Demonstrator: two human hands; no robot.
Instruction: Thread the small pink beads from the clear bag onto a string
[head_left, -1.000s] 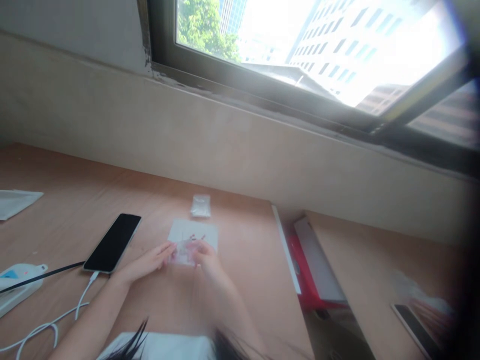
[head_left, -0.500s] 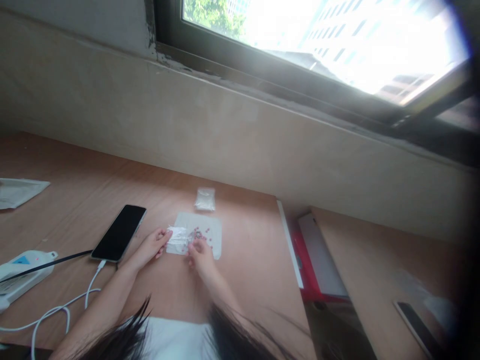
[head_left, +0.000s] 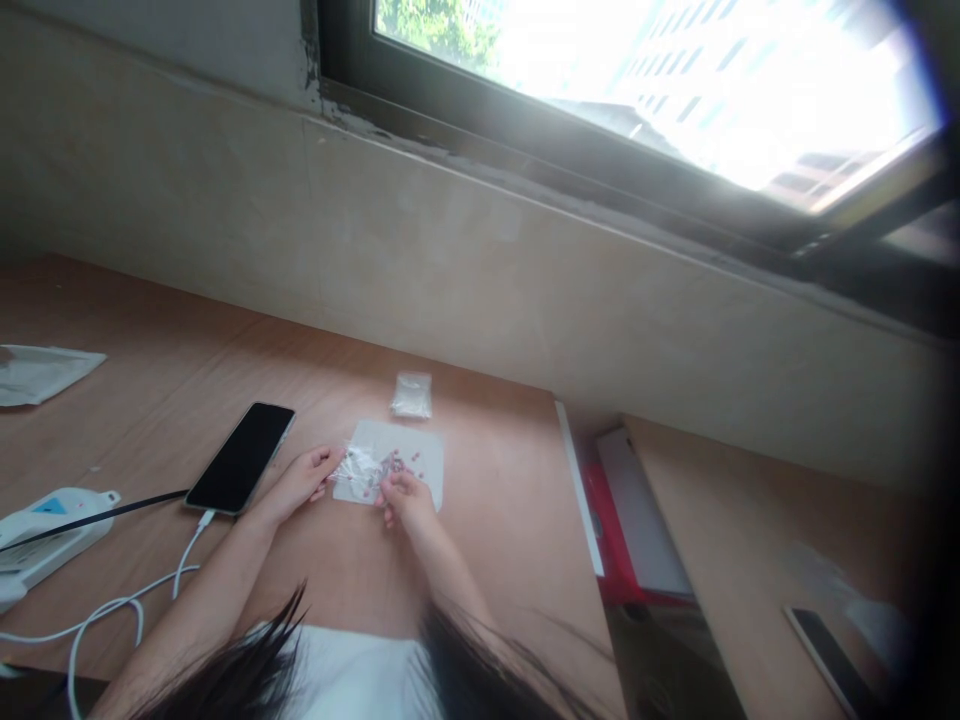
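My left hand [head_left: 313,473] pinches the left side of a small clear plastic bag [head_left: 361,465], which catches the light. My right hand [head_left: 406,498] is closed at the bag's right end, where small reddish pieces cluster by the fingertips; exactly what its fingers grip is too small to make out. Beneath both lies a pale square sheet [head_left: 430,440] on the wooden table. Several small pink-red beads [head_left: 416,457] are scattered over the sheet, around and behind my right hand.
A small packet of clear bags [head_left: 412,396] lies beyond the sheet. To the left are a black phone [head_left: 241,458] with a white cable [head_left: 180,560], a white power strip [head_left: 56,530] and a pale pouch [head_left: 49,374]. A red folder [head_left: 611,545] stands in the gap right of the table.
The plastic bag has turned from flat white to crinkled and shiny between my hands. My hands have barely shifted; the whole view has tilted slightly.
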